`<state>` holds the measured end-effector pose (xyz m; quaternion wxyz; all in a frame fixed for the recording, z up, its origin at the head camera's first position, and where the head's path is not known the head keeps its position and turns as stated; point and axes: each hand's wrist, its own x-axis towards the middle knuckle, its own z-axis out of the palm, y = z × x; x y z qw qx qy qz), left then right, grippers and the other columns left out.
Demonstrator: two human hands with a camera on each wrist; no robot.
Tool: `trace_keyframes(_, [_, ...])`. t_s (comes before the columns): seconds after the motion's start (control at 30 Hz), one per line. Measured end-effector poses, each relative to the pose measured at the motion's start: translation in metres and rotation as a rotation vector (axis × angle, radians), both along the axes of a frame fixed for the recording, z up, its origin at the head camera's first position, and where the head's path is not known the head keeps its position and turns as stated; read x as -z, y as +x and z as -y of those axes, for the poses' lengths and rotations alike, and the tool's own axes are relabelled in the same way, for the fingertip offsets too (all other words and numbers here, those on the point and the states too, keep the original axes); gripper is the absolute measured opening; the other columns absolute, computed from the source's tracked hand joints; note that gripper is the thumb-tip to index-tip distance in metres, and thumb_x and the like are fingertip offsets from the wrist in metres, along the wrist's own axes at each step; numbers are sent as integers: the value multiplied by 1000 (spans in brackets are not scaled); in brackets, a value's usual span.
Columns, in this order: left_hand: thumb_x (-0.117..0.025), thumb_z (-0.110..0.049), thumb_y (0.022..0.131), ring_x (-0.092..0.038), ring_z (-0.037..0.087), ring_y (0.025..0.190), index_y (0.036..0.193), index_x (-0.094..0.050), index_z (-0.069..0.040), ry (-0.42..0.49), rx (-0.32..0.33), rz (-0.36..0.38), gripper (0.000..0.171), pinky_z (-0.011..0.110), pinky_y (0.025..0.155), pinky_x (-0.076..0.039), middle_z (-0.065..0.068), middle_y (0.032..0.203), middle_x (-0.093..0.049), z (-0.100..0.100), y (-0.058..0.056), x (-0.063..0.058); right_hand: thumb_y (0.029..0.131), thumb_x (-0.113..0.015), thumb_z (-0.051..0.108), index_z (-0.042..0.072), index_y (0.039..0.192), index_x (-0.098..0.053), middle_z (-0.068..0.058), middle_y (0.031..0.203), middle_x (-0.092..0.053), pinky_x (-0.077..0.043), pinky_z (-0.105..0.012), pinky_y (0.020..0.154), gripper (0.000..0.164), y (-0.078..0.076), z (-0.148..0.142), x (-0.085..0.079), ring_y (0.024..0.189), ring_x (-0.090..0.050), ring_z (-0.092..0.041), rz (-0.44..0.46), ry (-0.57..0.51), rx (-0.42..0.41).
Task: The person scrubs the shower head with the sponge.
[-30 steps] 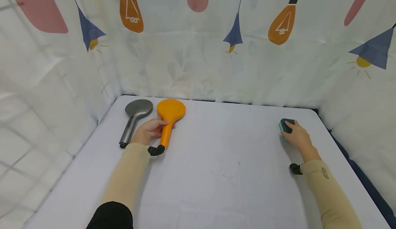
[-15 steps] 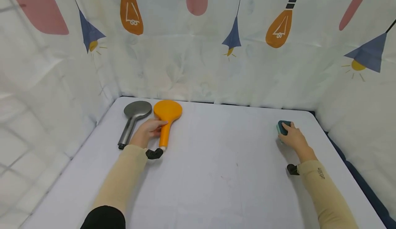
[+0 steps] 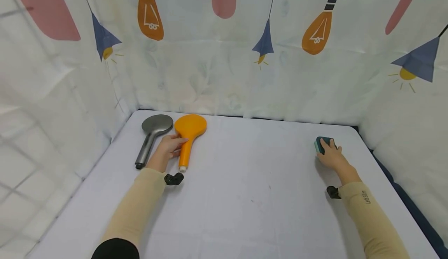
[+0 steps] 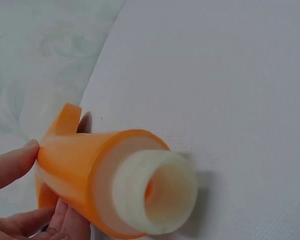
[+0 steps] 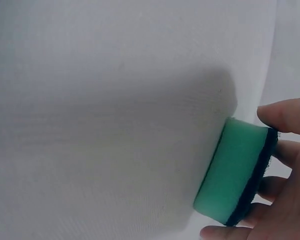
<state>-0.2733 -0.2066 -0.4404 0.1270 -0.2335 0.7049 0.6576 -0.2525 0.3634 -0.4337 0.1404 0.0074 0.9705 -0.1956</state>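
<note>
My left hand (image 3: 170, 147) pinches the handle of an orange shower head (image 3: 190, 125), thumb on its near side and fingers behind. Its hollow white threaded end (image 4: 157, 192) faces the camera in the left wrist view. Just left of that hand lies a grey shower head (image 3: 157, 124) with a dark handle end. Far to the right, my right hand (image 3: 332, 157) rests spread over a green sponge (image 5: 233, 170) with a dark scouring side. Its fingers lie at the dark face, and the outermost fingertips stand apart from the sponge's ends.
A white-covered table (image 3: 238, 196) spreads between and in front of the hands. Printed cloth walls (image 3: 217, 64) enclose its back and sides. A dark strip (image 3: 402, 189) runs along the right edge.
The orange shower head has shifted slightly left, and its white end has come into sight. The right hand's fingers have spread over the sponge. The grey shower head stays put.
</note>
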Motion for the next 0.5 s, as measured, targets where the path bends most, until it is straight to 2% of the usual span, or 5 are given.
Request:
trace_keyframes(0.2, [-66,-20,102,-48,31,135,163,-24,-9,-26,12,-10,75,43,111,-41,18,156,-42,4,2,-1,105,-48,25,-9,157,-6,-46,154,13,-14,-82,104,75,2,3,-4,136,10,-73,1,-24,11])
trace_keyframes(0.3, [-63,-20,103,-46,34,136,163,-26,-9,-84,12,-54,71,45,112,-40,19,157,-40,5,5,-3,106,-49,26,-9,157,-6,-46,154,12,-16,-83,102,76,3,2,-9,135,9,-74,-26,-20,0])
trace_keyframes(0.37, [-60,-20,104,-45,36,136,161,-30,-8,-175,6,-126,66,47,112,-40,19,156,-40,3,6,-6,106,-49,27,-8,158,-5,-45,155,10,-16,-84,101,76,3,2,-12,136,8,-74,-54,-3,-3])
trace_keyframes(0.5, [-53,-18,105,-40,40,141,157,-35,-3,-431,22,-349,57,52,114,-36,22,156,-38,-6,8,-19,108,-48,33,-6,159,-4,-42,157,8,-14,-83,102,78,1,10,-21,137,6,-72,-122,28,-18])
